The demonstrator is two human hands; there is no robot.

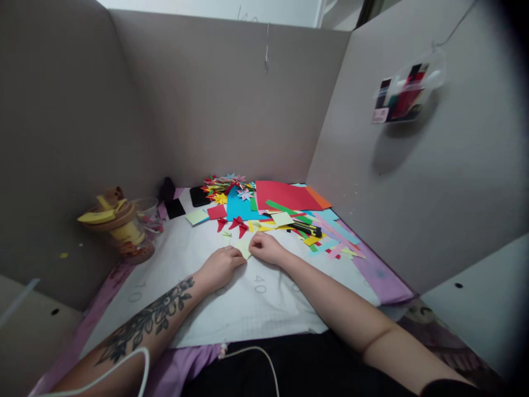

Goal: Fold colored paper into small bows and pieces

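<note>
A pale green paper (243, 246) lies on the white sheet (198, 325), between the hands; the left hand (219, 269) has its fingers clamped on the paper's near left edge; the right hand (268, 248) pinches its right edge; red folded pieces (238, 225) lie just beyond; a black-and-yellow cutter (308, 229) rests among paper strips (339, 236); folded stars (221, 198) are heaped farther back.

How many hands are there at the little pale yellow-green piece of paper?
2. The bare left hand, below a tattooed forearm, is at the left of the pale yellow-green paper; the bare right hand is at its right. Neither hand is hidden.
</note>
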